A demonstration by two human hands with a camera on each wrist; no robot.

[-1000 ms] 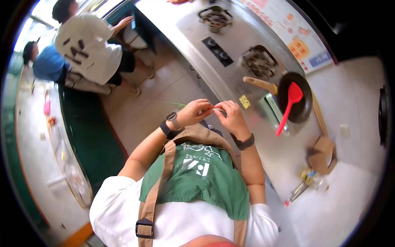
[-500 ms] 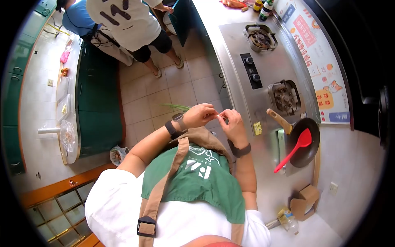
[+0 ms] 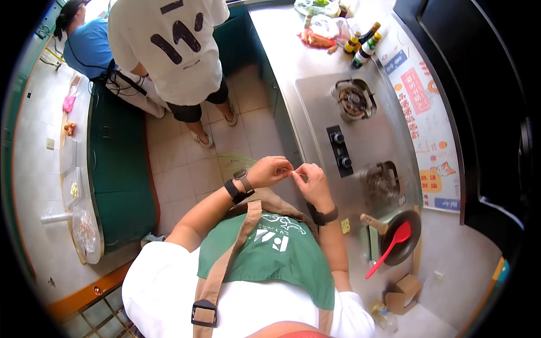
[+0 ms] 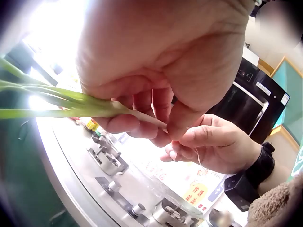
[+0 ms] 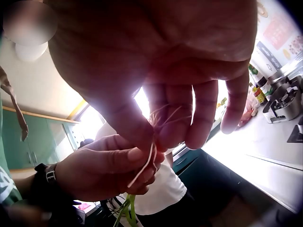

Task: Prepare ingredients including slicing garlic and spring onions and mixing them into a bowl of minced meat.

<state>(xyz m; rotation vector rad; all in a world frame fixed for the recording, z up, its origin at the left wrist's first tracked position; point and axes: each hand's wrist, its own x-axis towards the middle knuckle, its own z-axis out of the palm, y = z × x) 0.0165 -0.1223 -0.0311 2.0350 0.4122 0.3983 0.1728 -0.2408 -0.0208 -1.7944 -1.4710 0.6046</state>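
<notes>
A scallion (image 4: 75,102) with long green leaves and a white stem lies through my left hand (image 3: 271,172), whose fingers and thumb hold it near the white end. Its leaves trail out to the left, over the floor in the head view. My right hand (image 3: 313,184) meets the left at the tip, thumb and forefinger pinching the thin roots (image 5: 150,163) there. Pale root strands stick out between those fingertips in the right wrist view. Both hands are held up in front of the green apron (image 3: 259,248), beside the counter edge.
On the steel counter to the right are a wok (image 3: 416,231) with a red spatula (image 3: 395,239) in it, a near burner (image 3: 382,183) and a far burner (image 3: 354,102). Bottles (image 3: 367,50) stand at the back. Two people, one in a white shirt (image 3: 174,50), stand ahead.
The head view has shifted, bringing the far end of the counter into sight. My hands stay together at the scallion's root end. The person in white has turned away from the cabinet door.
</notes>
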